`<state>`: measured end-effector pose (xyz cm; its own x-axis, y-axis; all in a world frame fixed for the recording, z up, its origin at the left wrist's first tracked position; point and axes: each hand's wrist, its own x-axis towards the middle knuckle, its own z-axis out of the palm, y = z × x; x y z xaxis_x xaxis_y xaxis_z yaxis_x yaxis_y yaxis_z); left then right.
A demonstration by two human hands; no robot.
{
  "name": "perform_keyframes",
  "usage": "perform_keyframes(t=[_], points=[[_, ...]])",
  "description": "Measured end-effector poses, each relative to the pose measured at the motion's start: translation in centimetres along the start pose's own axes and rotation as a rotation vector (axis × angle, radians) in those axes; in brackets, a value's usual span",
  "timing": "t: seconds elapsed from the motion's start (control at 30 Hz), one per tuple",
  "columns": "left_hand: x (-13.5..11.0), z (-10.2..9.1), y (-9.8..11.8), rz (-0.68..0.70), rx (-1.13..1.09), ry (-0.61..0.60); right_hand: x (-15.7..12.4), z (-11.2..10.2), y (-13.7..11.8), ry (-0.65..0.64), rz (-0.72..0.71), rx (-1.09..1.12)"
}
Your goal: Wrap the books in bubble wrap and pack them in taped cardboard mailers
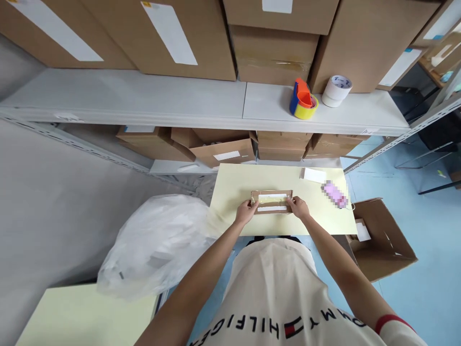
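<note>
A small flat brown cardboard package (272,201) with white labels lies on a pale yellow table (230,192). My left hand (246,212) grips its left end, fingers curled over the edge. At the package's right end my right hand (298,207) pinches the other edge. Both hands hold the package low over the table's near side.
A white slip (314,175) and a blurred pink item (334,194) lie on the table's right. A tape dispenser (303,99) and white tape roll (336,90) sit on the shelf (180,103). An open carton (382,240) stands at the right, a plastic bag (158,245) at the left.
</note>
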<state>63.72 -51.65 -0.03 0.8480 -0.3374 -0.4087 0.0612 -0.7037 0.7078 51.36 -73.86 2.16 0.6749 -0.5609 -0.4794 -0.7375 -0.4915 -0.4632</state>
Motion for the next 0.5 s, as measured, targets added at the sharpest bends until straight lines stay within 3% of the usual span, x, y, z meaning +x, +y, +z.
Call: perform_keyframes(t=[0.2, 0.3, 0.4, 0.5], points=[[-0.1, 1.1, 0.4, -0.026, 0.094, 0.073, 1.2, 0.0, 1.1, -0.068, -0.076, 0.053], [-0.4, 1.5, 0.8, 0.003, 0.075, 0.235, 1.7, -0.2, 2.0, -0.09, -0.134, 0.073], [-0.8, 1.5, 1.9, 0.134, 0.115, 0.381, 2.6, -1.3, 4.0, -0.078, -0.163, 0.091], [-0.5, 1.7, 4.1, 0.296, 0.172, 0.388, 4.6, -3.4, 6.9, 0.05, -0.185, 0.033]])
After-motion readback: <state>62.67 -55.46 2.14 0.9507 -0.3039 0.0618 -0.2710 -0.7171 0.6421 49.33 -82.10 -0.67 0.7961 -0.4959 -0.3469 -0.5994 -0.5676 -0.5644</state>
